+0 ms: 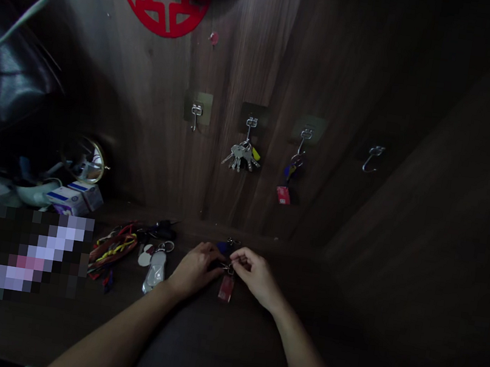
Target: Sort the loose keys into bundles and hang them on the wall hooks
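Note:
Low in the middle of the head view, my left hand (pixel 196 269) and my right hand (pixel 256 278) meet over the dark wooden shelf. The fingers of both are pinched at a small metal key ring (pixel 231 269), one hand from each side. From it a red tag (pixel 226 288) extends toward me. Just behind my fingertips are a blue piece (pixel 222 246) and some small metal parts; dim light hides whether they are joined to the ring. Left of my left hand lies a grey, bottle-shaped key fob (pixel 155 271) with a ring and a round white tag (pixel 145 257).
Metal hooks line the back panel: a bare left hook (pixel 195 116), a bunch of keys (pixel 242 157), a red-tagged key set (pixel 284 194) and a bare right hook (pixel 372 159). Coloured cords (pixel 113 249), small boxes (pixel 70 199), a round mirror (pixel 92 160) and a black bag (pixel 8 74) crowd the left.

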### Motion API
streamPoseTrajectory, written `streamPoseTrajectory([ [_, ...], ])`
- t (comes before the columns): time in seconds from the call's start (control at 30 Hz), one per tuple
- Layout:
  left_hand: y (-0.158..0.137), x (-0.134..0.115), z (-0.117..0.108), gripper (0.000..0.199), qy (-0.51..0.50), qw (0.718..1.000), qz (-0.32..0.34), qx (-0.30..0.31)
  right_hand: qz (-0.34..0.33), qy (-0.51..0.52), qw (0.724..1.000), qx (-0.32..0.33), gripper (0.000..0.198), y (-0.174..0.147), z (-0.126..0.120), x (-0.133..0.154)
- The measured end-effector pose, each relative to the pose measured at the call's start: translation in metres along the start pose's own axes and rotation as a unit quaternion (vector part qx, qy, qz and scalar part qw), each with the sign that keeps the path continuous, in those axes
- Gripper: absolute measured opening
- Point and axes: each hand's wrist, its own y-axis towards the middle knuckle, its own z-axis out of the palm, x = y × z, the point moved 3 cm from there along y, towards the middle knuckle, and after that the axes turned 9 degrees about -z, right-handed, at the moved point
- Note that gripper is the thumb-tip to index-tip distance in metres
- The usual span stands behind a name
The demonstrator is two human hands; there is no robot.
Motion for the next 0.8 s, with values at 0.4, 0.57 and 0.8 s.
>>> streamPoseTrajectory([
  [0.4,-0.002,-0.009,-0.007,0.025,-0.147,0.989,-0.012,-0.021,-0.015,0.004,0.998,-0.054,0.014,0.002,-0.008,0.015],
  [0.57,0.001,-0.007,-0.01,0.024,-0.253,0.962,-0.076,-0.07,-0.027,-0.025,0.999,-0.023,0.018,0.001,-0.007,0.023],
  [0.8,0.003,-0.008,-0.007,0.028,-0.393,0.909,-0.107,-0.084,-0.062,-0.046,0.997,-0.021,0.016,0.001,-0.003,0.033],
])
